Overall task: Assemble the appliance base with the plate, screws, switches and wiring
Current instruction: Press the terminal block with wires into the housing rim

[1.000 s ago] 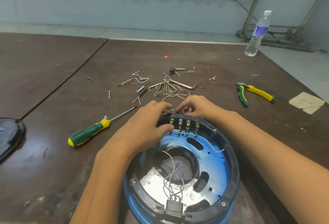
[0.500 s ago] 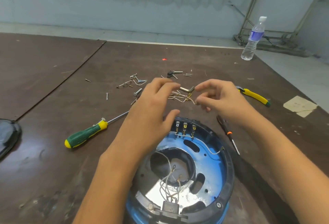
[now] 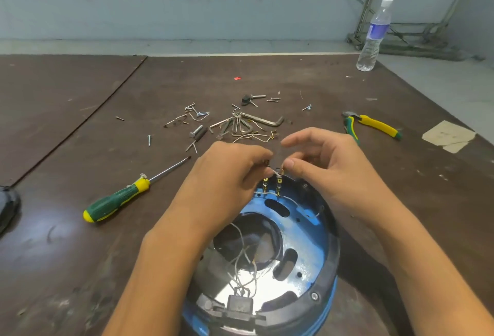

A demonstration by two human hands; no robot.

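The round blue appliance base (image 3: 318, 252) with a black rim lies open side up at the table's near edge. A shiny metal plate (image 3: 240, 285) and thin white wires (image 3: 243, 261) sit inside it. A row of brass switch terminals (image 3: 272, 185) stands at its far rim. My left hand (image 3: 227, 175) and my right hand (image 3: 328, 164) meet just above those terminals, each pinching an end of a short wire (image 3: 276, 173) with a brass connector. Loose screws (image 3: 187, 116) and bent wires lie beyond my hands.
A green and yellow screwdriver (image 3: 120, 196) lies left of the base. Yellow-handled pliers (image 3: 371, 127) lie to the right, hex keys (image 3: 256, 121) behind the hands. A water bottle (image 3: 373, 39) stands at the far right edge. A black object (image 3: 8, 207) sits at the left border.
My hands rose from the base's far rim to the pile of parts, picked up a short wire, and have come back down to the terminals with it.
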